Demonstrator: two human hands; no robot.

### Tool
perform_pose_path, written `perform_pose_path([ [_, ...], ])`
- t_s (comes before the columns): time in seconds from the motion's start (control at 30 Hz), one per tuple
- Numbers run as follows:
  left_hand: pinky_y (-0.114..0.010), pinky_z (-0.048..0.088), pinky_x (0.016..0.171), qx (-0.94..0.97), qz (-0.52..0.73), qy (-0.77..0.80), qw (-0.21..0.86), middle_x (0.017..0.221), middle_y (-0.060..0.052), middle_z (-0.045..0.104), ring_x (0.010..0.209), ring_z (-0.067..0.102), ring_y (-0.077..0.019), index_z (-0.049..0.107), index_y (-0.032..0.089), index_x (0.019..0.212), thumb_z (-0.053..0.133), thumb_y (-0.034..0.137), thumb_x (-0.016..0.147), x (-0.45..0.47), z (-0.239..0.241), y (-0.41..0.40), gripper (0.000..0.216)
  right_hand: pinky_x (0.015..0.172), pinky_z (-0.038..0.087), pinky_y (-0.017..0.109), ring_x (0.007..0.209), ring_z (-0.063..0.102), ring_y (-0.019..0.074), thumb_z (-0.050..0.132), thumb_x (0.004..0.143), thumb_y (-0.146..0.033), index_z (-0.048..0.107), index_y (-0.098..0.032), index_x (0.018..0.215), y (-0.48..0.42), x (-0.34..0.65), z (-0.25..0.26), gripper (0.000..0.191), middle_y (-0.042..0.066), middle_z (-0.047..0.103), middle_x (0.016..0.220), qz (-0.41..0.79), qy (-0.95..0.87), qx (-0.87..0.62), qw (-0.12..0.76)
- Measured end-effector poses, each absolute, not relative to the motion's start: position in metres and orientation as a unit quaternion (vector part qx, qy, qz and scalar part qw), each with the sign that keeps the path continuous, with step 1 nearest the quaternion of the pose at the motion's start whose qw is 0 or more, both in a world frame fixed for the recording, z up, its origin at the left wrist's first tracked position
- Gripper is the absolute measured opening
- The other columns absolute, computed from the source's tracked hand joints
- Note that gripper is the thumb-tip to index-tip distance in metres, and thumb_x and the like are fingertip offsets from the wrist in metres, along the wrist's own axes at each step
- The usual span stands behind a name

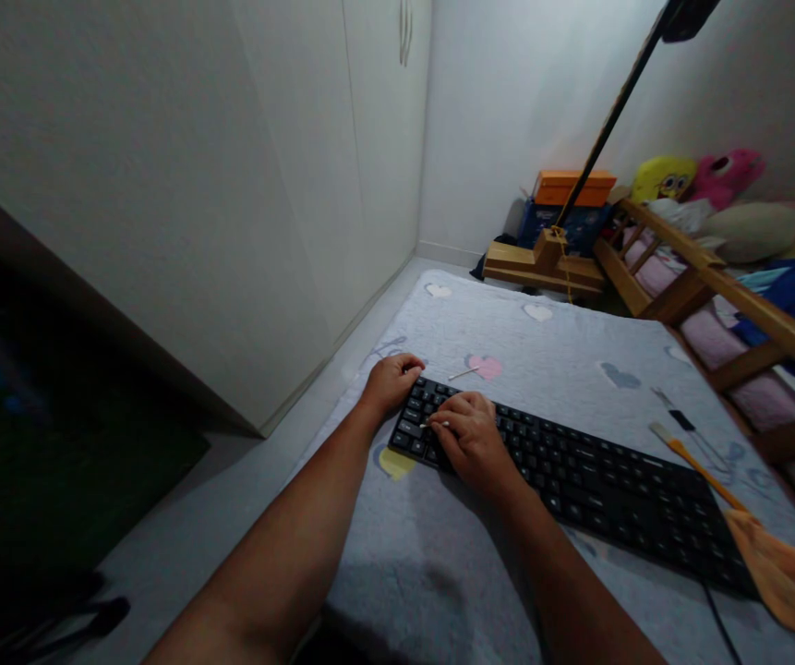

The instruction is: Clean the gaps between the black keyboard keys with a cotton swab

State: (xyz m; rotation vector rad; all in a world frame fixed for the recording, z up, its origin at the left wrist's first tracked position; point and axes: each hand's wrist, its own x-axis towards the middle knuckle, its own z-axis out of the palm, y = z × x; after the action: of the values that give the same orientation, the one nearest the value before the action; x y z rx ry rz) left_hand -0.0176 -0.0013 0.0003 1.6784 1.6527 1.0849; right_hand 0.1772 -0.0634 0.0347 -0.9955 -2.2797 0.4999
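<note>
A black keyboard [591,480] lies on a grey mat [549,360] printed with hearts. My left hand [391,380] grips the keyboard's far left corner, fingers curled over its edge. My right hand [472,436] rests on the left keys and pinches a thin white cotton swab [437,425], whose tip touches the keys. A second white swab [463,373] lies on the mat just beyond the keyboard.
An orange cloth [777,573] with an orange-handled brush [698,466] lies by the keyboard's right end. A wooden bed rail [722,282] with stuffed toys [688,180] is at right. White wardrobe doors [245,185] stand at left. A wooden block with a black pole [549,259] stands behind the mat.
</note>
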Motion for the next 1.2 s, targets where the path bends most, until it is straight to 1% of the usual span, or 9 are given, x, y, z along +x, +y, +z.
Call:
perform_pose_path([
  [0.33,-0.031,0.052,0.087,0.622,0.400,0.616,0.273,0.095,-0.006,0.077,0.091,0.070,-0.0211,0.076,0.017,0.091,0.055,0.023,0.082,-0.017,0.000,0.000,0.023,0.094,0.032,0.042,0.097,0.053,0.0215,0.057,0.092,-0.014,0.071,-0.022,0.081,-0.060,0.184,0.036,0.019,0.003,0.069,0.088,0.191,-0.855,-0.380,0.299],
  [0.5,-0.032,0.052,0.086,0.620,0.397,0.619,0.273,0.093,-0.006,0.077,0.090,0.070,-0.0216,0.076,0.017,0.089,0.055,0.023,0.082,-0.017,0.001,0.000,0.023,0.093,0.032,0.042,0.096,0.053,0.0210,0.057,0.091,-0.014,0.070,-0.021,0.080,-0.059,0.188,0.034,0.018,0.002,0.068,0.086,0.197,-0.850,-0.385,0.300],
  [0.9,-0.031,0.052,0.085,0.625,0.396,0.614,0.273,0.093,-0.005,0.077,0.090,0.070,-0.0210,0.076,0.017,0.089,0.055,0.022,0.082,-0.017,0.001,0.000,0.022,0.093,0.033,0.043,0.096,0.054,0.0216,0.059,0.092,-0.014,0.070,-0.021,0.082,-0.058,0.187,0.031,0.017,0.002,0.069,0.089,0.182,-0.843,-0.390,0.322],
  [1.03,-0.030,0.052,0.083,0.625,0.397,0.616,0.268,0.090,-0.005,0.077,0.089,0.070,-0.0208,0.076,0.018,0.087,0.055,0.022,0.081,-0.017,0.000,0.000,0.022,0.093,0.033,0.043,0.096,0.054,0.0218,0.060,0.092,-0.014,0.071,-0.022,0.083,-0.057,0.187,0.030,0.016,0.002,0.070,0.090,0.164,-0.841,-0.395,0.332],
  [1.2,-0.030,0.053,0.082,0.623,0.398,0.617,0.271,0.092,-0.005,0.077,0.089,0.070,-0.0209,0.076,0.018,0.089,0.055,0.022,0.082,-0.018,-0.001,0.000,0.022,0.093,0.033,0.043,0.097,0.054,0.0228,0.061,0.092,-0.014,0.072,-0.021,0.086,-0.057,0.187,0.028,0.014,0.003,0.071,0.091,0.141,-0.842,-0.404,0.328],
])
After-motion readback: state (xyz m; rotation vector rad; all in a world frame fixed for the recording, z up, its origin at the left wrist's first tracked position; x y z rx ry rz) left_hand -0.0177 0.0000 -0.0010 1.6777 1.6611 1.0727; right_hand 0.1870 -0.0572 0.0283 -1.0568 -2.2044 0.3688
